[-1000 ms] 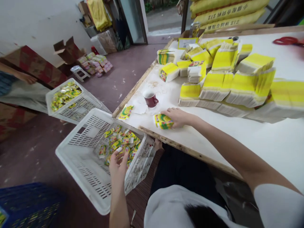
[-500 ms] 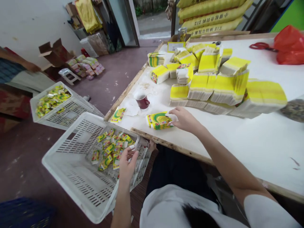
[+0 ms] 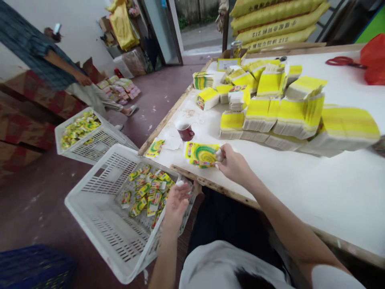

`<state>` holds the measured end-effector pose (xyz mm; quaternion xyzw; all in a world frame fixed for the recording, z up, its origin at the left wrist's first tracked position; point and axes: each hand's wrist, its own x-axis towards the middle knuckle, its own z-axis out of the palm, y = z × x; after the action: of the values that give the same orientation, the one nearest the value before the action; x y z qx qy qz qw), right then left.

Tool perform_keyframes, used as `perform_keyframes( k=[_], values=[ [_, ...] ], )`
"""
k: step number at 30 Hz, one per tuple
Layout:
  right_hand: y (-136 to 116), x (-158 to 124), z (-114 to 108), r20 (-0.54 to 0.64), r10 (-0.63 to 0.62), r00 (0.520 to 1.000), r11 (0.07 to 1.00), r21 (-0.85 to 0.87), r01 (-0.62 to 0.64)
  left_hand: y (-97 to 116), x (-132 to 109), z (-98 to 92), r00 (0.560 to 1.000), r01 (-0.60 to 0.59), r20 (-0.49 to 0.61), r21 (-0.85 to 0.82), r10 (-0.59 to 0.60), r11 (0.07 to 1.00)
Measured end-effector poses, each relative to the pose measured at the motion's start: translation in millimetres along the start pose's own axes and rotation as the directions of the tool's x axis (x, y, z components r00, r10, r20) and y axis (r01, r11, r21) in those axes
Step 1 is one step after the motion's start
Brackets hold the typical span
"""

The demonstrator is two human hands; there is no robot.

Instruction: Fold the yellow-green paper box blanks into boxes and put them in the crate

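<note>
My right hand (image 3: 234, 163) pinches the right end of a flat yellow-and-green printed carton (image 3: 203, 154), holding it at the table's near edge. White wrappings cover some of my fingertips. My left hand (image 3: 177, 200) is empty, its fingers apart and slightly curled, over the near right rim of a white plastic crate (image 3: 104, 235). Inside that crate lie several small filled cartons (image 3: 142, 194) in the same print. Another flat carton (image 3: 155, 148) rests at the table's left corner, beside a dark red mug (image 3: 185, 131).
Stacks of yellow cartons (image 3: 264, 114) fill the middle of the white table (image 3: 315, 192). Red-handled scissors (image 3: 341, 61) and a red bag (image 3: 375, 60) lie far right. A second crate (image 3: 100, 140) holds more cartons. Beyond it stands another person (image 3: 57, 60); a blue crate (image 3: 36, 267) is lower left.
My left hand has moved right and up toward the table edge. The carton in my right hand has tilted, showing more of its face. The other person has come further into view.
</note>
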<state>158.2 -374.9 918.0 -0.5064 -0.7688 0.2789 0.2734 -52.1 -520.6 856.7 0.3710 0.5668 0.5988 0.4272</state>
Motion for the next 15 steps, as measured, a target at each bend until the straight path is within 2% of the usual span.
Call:
perform_keyframes(
  k=[3, 5, 7, 12, 15],
  values=[
    [-27.3, -29.6, 15.9, 0.097, -0.125, 0.987, 0.983, 0.148, 0.109, 7.9, 4.1, 26.6, 0.995, -0.097, -0.043, -0.208, 0.09, 0.973],
    [-41.1, -47.3, 29.9, 0.183, -0.227, 0.957, 0.957, 0.225, 0.184, 17.8, 6.0, 41.8, 0.99, -0.119, -0.098, -0.254, 0.097, 0.96],
    [-50.2, -61.3, 42.6, 0.198, -0.279, 0.94, 0.929, 0.303, 0.212, 29.0, 7.5, 51.3, 0.984, -0.135, -0.153, -0.307, 0.091, 0.942],
    [-61.8, -80.7, 63.0, 0.213, -0.235, 0.948, 0.842, 0.532, 0.089, 47.2, 13.4, 54.6, 0.945, -0.229, -0.32, -0.489, 0.07, 0.842],
    [-60.0, -80.4, 68.9, 0.259, -0.173, 0.95, 0.809, 0.588, -0.013, 47.0, 12.5, 51.6, 0.947, -0.166, -0.319, -0.408, 0.03, 0.898]
  ],
)
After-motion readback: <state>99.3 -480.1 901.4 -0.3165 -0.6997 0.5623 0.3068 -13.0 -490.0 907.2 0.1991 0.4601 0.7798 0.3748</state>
